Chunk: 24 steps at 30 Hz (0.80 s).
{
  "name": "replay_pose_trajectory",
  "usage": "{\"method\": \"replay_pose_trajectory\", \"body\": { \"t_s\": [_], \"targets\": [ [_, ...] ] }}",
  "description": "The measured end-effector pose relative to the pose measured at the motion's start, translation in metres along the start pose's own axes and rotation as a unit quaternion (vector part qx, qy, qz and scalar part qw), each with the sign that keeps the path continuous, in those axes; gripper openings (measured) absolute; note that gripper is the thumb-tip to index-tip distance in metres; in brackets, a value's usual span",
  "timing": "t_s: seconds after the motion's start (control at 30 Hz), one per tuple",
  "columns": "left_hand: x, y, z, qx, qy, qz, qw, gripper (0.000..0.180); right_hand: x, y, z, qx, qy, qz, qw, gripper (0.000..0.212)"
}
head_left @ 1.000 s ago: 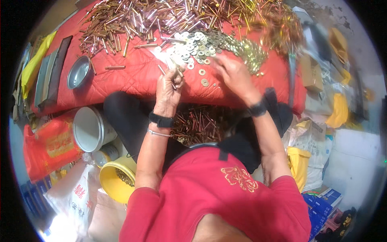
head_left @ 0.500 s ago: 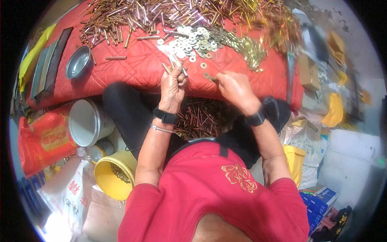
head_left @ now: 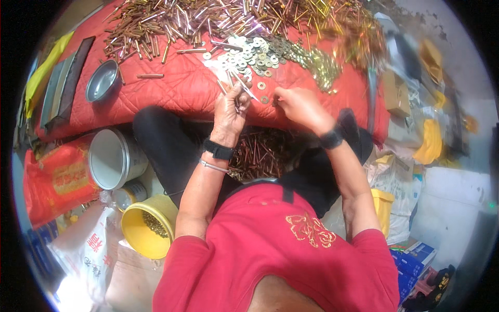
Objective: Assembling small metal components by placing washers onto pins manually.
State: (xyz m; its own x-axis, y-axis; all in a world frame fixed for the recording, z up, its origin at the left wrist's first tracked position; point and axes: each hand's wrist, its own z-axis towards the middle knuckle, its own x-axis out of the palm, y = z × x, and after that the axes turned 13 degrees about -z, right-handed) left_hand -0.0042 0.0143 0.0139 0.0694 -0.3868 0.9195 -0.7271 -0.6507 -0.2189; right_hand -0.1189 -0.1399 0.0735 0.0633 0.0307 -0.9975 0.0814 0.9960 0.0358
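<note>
Several slim metal rods stick out from the fingers of my left hand (head_left: 231,112), which is closed around them. Beside it, my right hand (head_left: 304,110) is curled in a pinch. Whatever small piece its fingertips hold is too hidden to name. Between the hands, single washers (head_left: 264,100) lie on the red quilted cover (head_left: 176,99). Just beyond is a heap of flat washers (head_left: 252,54), silvery at left and duller at right. Small shiny brass-coloured pieces (head_left: 325,70) spread to the right of them.
A large heap of copper-coloured rods (head_left: 171,23) covers the far side. At left sit a metal bowl (head_left: 102,82), a white bucket (head_left: 110,158) and a yellow bucket (head_left: 143,236) with small brass-coloured parts. More rods (head_left: 260,156) lie between my legs. A cardboard box (head_left: 396,93) stands at right.
My left hand has moved a little to the right, and its rods have swung to point more toward my right hand. My right hand has stayed nearly in place, its fingers curled slightly differently.
</note>
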Motion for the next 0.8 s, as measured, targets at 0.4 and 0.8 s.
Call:
{"method": "replay_pose_trajectory", "body": {
  "t_s": [0.4, 0.8],
  "targets": [
    [0.018, -0.01, -0.014, -0.153, 0.12, 0.172, 0.966, 0.019, -0.025, 0.006, -0.013, 0.159, -0.119, 0.41, 0.89, 0.019],
    [0.026, -0.026, 0.003, -0.204, 0.091, 0.228, 0.948, 0.02, -0.028, -0.02, -0.022, 0.083, 0.101, 0.484, 0.865, 0.018]
  ]
}}
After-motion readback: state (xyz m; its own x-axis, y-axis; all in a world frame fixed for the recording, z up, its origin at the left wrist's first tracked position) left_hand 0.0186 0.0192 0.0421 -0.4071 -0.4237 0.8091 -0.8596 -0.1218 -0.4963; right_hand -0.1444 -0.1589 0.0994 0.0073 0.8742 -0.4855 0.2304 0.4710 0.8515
